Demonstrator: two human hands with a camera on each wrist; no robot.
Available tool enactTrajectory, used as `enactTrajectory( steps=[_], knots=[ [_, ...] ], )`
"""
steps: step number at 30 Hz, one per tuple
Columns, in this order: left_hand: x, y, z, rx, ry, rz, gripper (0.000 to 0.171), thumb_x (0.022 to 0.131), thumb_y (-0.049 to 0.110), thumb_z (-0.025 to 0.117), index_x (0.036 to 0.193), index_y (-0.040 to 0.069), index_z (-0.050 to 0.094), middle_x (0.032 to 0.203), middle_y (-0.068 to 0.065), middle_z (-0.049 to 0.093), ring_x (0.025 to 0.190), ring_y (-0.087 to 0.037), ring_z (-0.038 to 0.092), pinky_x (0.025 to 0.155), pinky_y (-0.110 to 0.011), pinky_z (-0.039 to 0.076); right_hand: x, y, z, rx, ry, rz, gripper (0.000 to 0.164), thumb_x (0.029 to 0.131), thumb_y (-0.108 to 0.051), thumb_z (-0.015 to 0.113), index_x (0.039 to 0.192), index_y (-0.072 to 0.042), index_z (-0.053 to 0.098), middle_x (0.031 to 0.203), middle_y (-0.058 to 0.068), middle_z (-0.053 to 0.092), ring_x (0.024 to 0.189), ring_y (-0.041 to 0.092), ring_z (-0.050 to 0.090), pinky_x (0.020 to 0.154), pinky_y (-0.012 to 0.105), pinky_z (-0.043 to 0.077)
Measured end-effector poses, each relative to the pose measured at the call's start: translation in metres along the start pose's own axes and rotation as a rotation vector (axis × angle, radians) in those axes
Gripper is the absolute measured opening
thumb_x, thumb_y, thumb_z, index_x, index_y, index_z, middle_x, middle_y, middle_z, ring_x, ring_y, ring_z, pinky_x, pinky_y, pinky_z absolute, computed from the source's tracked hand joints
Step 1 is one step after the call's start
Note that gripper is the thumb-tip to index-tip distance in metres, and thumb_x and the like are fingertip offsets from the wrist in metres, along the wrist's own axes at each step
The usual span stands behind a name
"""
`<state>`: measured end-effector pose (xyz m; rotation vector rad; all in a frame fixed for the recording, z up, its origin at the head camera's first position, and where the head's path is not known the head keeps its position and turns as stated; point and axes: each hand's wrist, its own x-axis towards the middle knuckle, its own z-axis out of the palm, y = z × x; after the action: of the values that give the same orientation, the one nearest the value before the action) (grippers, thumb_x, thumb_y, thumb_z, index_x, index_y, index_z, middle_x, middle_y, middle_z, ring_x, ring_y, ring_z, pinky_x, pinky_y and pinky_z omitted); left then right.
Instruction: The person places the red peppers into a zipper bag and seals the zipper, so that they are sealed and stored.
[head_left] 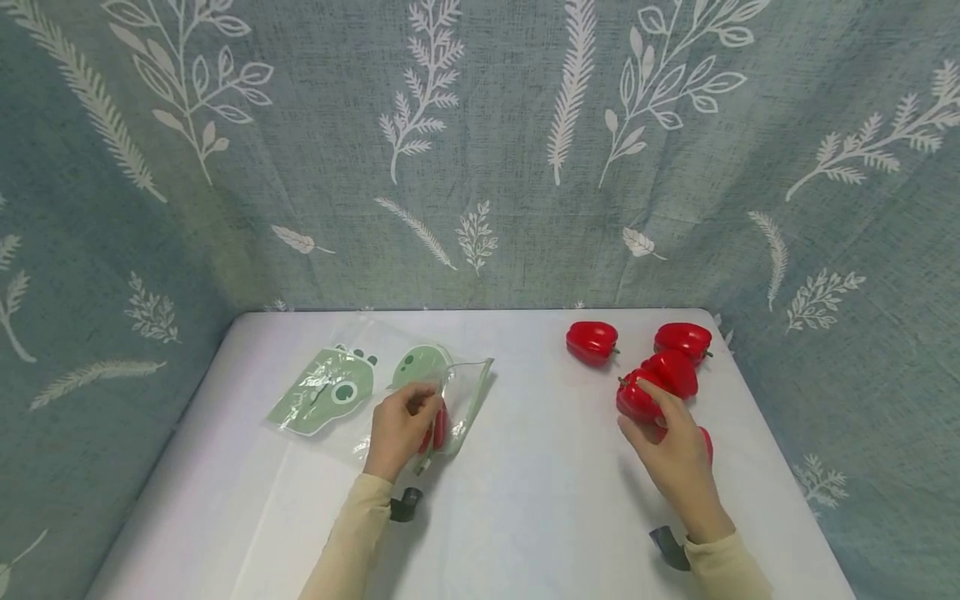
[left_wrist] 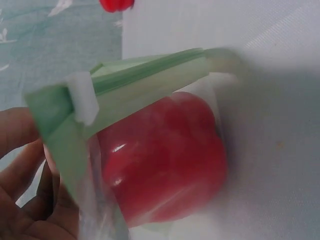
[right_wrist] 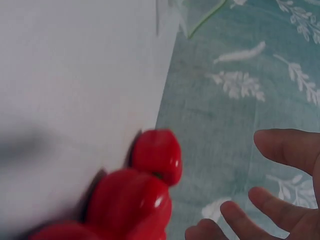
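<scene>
My left hand [head_left: 397, 429] pinches the edge of a clear slider bag [head_left: 472, 408] with green cartoon prints, lying on the left of the table. Through its plastic shows a red bell pepper [left_wrist: 167, 160], close by the mouth. The left wrist view has the bag's green strip [left_wrist: 150, 75] with a white slider [left_wrist: 84, 97] beside my fingers. On the right, my right hand [head_left: 675, 450] hovers over loose red bell peppers, thumb and fingers spread with nothing between them. Nearest its fingertips is one pepper [head_left: 634, 402]; another [head_left: 707, 446] is partly hidden behind the hand.
A single pepper [head_left: 592, 342] lies apart at the back, left of the pile. Two more, a back one [head_left: 682, 337] and a middle one [head_left: 675, 372], lie close together near the table's right edge. Patterned green cloth [head_left: 480, 167] hangs around the white table [head_left: 540, 500].
</scene>
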<state>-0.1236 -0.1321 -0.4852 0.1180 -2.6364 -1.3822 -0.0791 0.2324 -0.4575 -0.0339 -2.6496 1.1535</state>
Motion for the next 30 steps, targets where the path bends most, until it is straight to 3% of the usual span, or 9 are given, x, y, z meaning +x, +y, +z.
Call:
enactTrajectory(
  steps=[3, 6, 11, 20, 25, 30],
  knots=[
    [-0.001, 0.001, 0.0, -0.001, -0.002, -0.014, 0.02, 0.093, 0.016, 0.072, 0.11, 0.005, 0.075, 0.088, -0.004, 0.07, 0.081, -0.018, 0.062, 0.07, -0.031, 0.053, -0.002, 0.005, -0.01, -0.043, 0.028, 0.02, 0.072, 0.082, -0.013, 0.085, 0.145, -0.008, 0.049, 0.139, 0.019, 0.053, 0.121, 0.04, 0.054, 0.088, 0.056, 0.055],
    [0.0, 0.001, 0.0, -0.006, -0.003, -0.029, 0.02, 0.094, 0.017, 0.072, 0.11, 0.007, 0.075, 0.09, -0.004, 0.071, 0.082, -0.019, 0.062, 0.07, -0.031, 0.053, -0.003, 0.008, -0.019, -0.098, 0.027, 0.104, 0.076, 0.084, -0.018, 0.083, 0.149, -0.009, 0.045, 0.142, 0.022, 0.049, 0.119, 0.042, 0.053, 0.089, 0.058, 0.055],
    [0.0, 0.0, -0.001, -0.005, -0.002, -0.032, 0.019, 0.094, 0.017, 0.072, 0.111, 0.007, 0.075, 0.091, -0.004, 0.071, 0.083, -0.018, 0.062, 0.072, -0.03, 0.053, -0.001, 0.018, -0.032, -0.138, -0.006, 0.27, 0.084, 0.086, -0.025, 0.08, 0.156, -0.01, 0.035, 0.151, 0.025, 0.039, 0.131, 0.048, 0.042, 0.094, 0.066, 0.048],
    [-0.001, -0.001, 0.0, -0.012, -0.004, -0.022, 0.019, 0.094, 0.016, 0.072, 0.11, 0.007, 0.075, 0.091, -0.005, 0.071, 0.082, -0.019, 0.062, 0.071, -0.03, 0.053, 0.0, 0.04, -0.043, -0.139, -0.067, 0.452, 0.098, 0.087, -0.041, 0.078, 0.162, -0.014, 0.021, 0.159, 0.027, 0.026, 0.139, 0.053, 0.031, 0.096, 0.07, 0.043],
    [-0.002, -0.001, 0.001, -0.015, -0.004, -0.026, 0.019, 0.093, 0.016, 0.072, 0.11, 0.008, 0.075, 0.091, -0.005, 0.071, 0.082, -0.018, 0.062, 0.071, -0.03, 0.053, -0.002, 0.048, -0.045, -0.165, -0.143, 0.5, 0.106, 0.084, -0.045, 0.08, 0.161, -0.008, 0.017, 0.156, 0.032, 0.025, 0.137, 0.056, 0.03, 0.095, 0.07, 0.044],
    [-0.003, 0.0, 0.001, -0.017, -0.003, -0.031, 0.02, 0.093, 0.016, 0.072, 0.111, 0.008, 0.075, 0.092, -0.005, 0.071, 0.083, -0.019, 0.062, 0.073, -0.031, 0.053, -0.005, 0.053, -0.042, -0.186, -0.191, 0.477, 0.108, 0.084, -0.047, 0.079, 0.16, -0.003, 0.016, 0.152, 0.035, 0.028, 0.134, 0.058, 0.033, 0.095, 0.067, 0.045]
  ],
)
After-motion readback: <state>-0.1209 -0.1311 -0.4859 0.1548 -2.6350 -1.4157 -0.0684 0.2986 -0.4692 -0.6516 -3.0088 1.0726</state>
